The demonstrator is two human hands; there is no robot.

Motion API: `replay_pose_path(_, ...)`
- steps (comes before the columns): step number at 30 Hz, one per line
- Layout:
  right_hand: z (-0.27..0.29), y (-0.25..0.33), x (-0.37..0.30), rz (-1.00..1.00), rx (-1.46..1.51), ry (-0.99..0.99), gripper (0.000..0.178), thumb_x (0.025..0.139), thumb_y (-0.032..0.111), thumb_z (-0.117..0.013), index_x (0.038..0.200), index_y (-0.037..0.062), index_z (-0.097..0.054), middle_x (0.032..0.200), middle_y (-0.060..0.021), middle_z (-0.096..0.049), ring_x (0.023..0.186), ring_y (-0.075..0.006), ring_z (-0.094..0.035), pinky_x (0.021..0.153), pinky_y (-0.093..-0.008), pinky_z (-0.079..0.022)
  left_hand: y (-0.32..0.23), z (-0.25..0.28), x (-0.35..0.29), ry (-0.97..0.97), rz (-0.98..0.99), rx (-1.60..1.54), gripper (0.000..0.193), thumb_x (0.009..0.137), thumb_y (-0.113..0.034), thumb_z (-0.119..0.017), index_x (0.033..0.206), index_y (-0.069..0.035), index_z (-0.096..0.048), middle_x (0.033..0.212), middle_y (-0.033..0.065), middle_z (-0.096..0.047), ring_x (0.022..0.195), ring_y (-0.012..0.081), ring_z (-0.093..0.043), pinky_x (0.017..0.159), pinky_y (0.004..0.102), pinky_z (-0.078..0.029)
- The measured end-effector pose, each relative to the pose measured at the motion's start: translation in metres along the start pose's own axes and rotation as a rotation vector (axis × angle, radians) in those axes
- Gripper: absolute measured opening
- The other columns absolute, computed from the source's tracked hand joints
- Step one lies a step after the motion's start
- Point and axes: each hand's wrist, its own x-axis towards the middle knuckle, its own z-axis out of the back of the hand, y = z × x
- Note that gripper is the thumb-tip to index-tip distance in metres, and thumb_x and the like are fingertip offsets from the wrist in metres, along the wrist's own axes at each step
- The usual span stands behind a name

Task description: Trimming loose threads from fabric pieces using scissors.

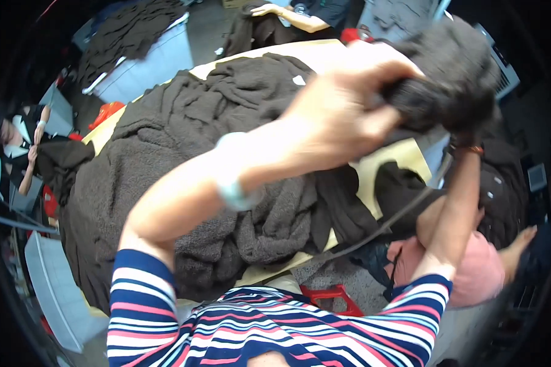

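- Left hand point(352, 101): grip clenched on a fold of the dark cloth bundle point(450, 64), which appears above the bench's point(410, 158) right edge.
- Right hand point(466, 140): mostly hidden by the bundle; cannot tell whether it grasps.
- Risk (judged): bundle could slip past the right edge if the left grip has only one fold; might then brush the co-worker in pink point(474, 272).
- Count: 1 held bundle; 1 brown heap point(187, 137) on the bench, pieces overlapping, uncountable; 1 red stool point(333, 296) by the near edge.
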Motion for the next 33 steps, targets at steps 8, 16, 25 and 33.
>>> replay_pose_path(8, -0.036, -0.062, 0.057, -0.174, -1.577, 0.013, 0.07, 0.095, 0.046, -0.045, 0.153, 0.0118, -0.025, 0.159, -0.0129, -0.019, 0.147, -0.0299, -0.016, 0.121, -0.0373, -0.009, 0.151, -0.084, -0.052, 0.034, 0.406, 0.075, 0.034, 0.078, -0.014, -0.067, 0.107, 0.0, -0.06, 0.1, 0.0183, -0.062, 0.097, 0.0352, -0.058, 0.089, 0.0441, -0.046)
replay_pose_path(16, -0.14, -0.16, -0.034, -0.534, -0.476, 0.25, 0.031, 0.086, 0.024, -0.067, 0.082, -0.007, -0.065, 0.07, -0.0216, -0.068, 0.065, -0.0341, -0.07, 0.06, -0.0425, -0.056, 0.209, 0.001, -0.165, 0.527, 0.936, 0.546, 0.065, 0.08, -0.03, -0.073, 0.133, 0.0, -0.05, 0.121, 0.0254, -0.054, 0.119, 0.0411, -0.048, 0.102, 0.0477, -0.041)
replay_pose_path(25, -0.156, -0.139, -0.075, -0.093, -0.263, 0.062, 0.024, 0.089, 0.01, -0.059, 0.111, -0.0007, -0.058, 0.069, -0.0114, -0.063, 0.065, -0.0232, -0.067, 0.065, -0.0358, -0.052, 0.334, -0.038, -0.11, 0.652, 0.618, 0.996, 0.113, 0.061, -0.032, -0.089, 0.152, -0.016, -0.024, 0.151, 0.0251, -0.028, 0.142, 0.0431, -0.023, 0.109, 0.0635, -0.027)
replay_pose_path(33, -0.138, -0.174, -0.075, -0.217, -0.272, 0.057, 0.031, 0.09, 0.011, -0.059, 0.118, -0.0021, -0.058, 0.07, -0.012, -0.064, 0.064, -0.0205, -0.066, 0.063, -0.0329, -0.052, 0.471, -0.082, -0.114, 0.9, 0.756, 0.987, 0.088, 0.073, -0.025, -0.077, 0.149, -0.021, -0.034, 0.144, 0.0182, -0.042, 0.134, 0.0383, -0.04, 0.1, 0.065, -0.036)
